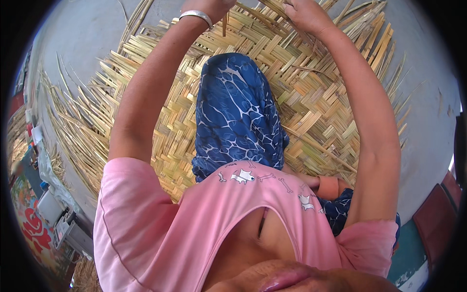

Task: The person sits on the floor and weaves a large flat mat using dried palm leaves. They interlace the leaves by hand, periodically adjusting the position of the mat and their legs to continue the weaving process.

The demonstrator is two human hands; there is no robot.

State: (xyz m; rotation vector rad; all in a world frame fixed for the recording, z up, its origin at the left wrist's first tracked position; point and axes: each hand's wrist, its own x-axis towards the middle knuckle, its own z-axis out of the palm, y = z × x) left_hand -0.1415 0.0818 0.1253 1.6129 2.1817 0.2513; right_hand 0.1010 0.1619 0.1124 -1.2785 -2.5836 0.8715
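A large woven reed mat [318, 102] lies under and in front of me, its loose strip ends fanning out along the edges. My left hand [209, 7], with a silver bangle at the wrist, is at the far side, cut by the top edge. It looks closed, and the end of a flat reed strip [224, 25] sticks out below it. Across from it, my right hand [307, 17] is closed, its fingertips pinching a reed strip [272, 6] above the far part of the weave. The far ends of the strips run out of view.
My knee [238, 107] in blue patterned cloth covers the mat's middle. Long loose strips [78, 131] spread over the grey floor [87, 29] at left. A painted panel [36, 231] and a grey metal box [80, 238] stand at lower left; a dark red board [433, 224] is at right.
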